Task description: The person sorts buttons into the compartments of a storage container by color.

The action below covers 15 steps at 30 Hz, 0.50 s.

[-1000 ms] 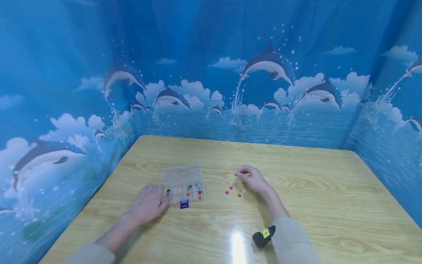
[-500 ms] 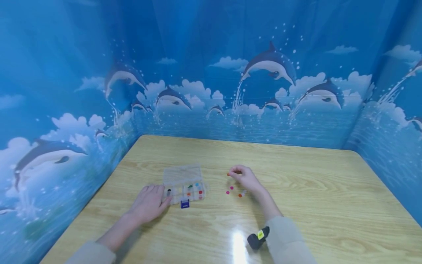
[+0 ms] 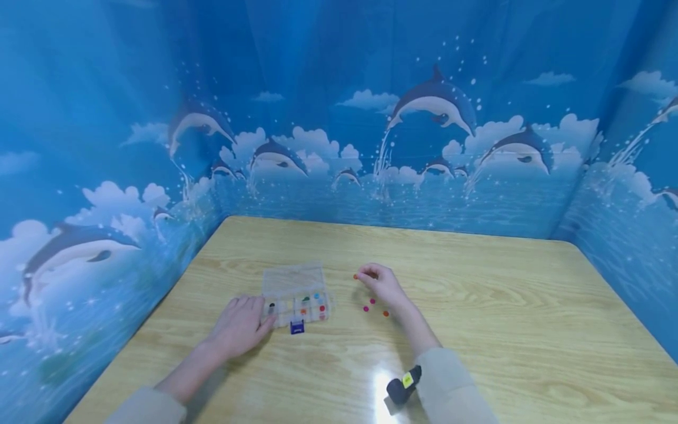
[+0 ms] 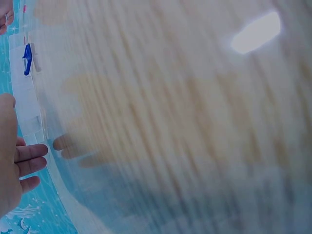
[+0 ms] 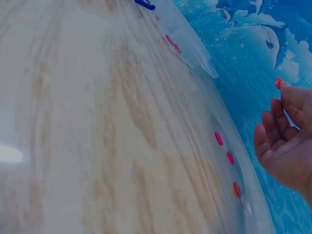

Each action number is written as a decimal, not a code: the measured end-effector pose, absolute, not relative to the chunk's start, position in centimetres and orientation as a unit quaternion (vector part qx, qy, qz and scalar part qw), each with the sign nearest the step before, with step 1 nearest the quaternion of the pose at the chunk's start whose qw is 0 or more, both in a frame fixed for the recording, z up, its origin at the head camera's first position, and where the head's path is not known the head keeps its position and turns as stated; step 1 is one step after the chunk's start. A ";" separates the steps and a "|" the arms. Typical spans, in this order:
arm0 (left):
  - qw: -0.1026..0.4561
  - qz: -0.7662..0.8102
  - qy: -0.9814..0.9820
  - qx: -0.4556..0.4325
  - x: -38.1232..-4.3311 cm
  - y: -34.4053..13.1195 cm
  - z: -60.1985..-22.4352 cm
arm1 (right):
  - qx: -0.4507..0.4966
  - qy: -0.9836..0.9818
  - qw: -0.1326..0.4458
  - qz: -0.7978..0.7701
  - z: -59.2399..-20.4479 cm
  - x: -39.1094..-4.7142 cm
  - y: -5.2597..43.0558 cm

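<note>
Between the thumb and finger of my right hand is a small round orange-red button, raised over the table. My left hand rests with extended fingers at the left side of a clear plastic compartment box, thumb at its front corner. The box's lid is folded back, and buttons of several colours lie in its compartments; my hand hides the left end. Two pink buttons lie on the table below my right hand. Near them are an orange button and a whitish one.
A blue latch sticks out from the box's front edge. The wooden table meets a blue dolphin-print curtain at the back and sides. A black device with a yellow label is worn at the right wrist.
My right hand has moved left toward the box, still pinching the orange-red button. The left hand and the box have stayed in place.
</note>
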<state>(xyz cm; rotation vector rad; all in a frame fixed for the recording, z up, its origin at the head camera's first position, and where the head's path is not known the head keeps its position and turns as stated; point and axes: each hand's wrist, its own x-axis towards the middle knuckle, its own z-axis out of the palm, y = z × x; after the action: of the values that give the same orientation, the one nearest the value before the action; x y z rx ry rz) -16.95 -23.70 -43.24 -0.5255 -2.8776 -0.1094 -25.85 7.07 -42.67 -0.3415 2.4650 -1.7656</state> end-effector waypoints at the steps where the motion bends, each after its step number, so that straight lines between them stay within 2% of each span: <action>1: 0.107 -0.037 -0.977 -0.179 -16.9 -23.7 -43.2 | -0.109 0.807 0.045 -0.579 -42.6 -25.8 6.9; 15: 0.104 -0.039 -0.978 -0.177 -17.0 -23.8 -43.3 | -0.133 0.793 0.041 -0.594 -43.1 -25.5 4.5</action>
<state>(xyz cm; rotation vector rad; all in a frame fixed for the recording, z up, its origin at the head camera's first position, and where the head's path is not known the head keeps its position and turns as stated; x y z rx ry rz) -16.95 -23.76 -43.30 -0.5222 -2.8843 -0.1137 -25.54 4.45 -43.11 -0.4079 2.4263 -1.8171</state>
